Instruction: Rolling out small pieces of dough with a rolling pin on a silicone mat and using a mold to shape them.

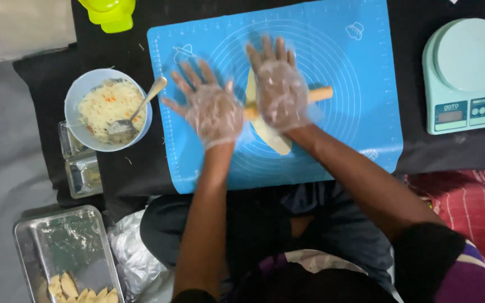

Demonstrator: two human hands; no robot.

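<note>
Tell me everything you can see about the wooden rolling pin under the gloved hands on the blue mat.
The light wooden rolling pin is a slim, plain cylinder, lying nearly level, slightly tilted, across the blue silicone baking mat. Only its right end and a short middle piece show. The right hand and left hand, both in clear plastic gloves, press flat on it with fingers spread. It crosses a pale, elongated sheet of dough that rests on the mat beneath it.

Black cloth (113,163), blue mat (360,84), bowl (77,95), scale (465,76)
</note>
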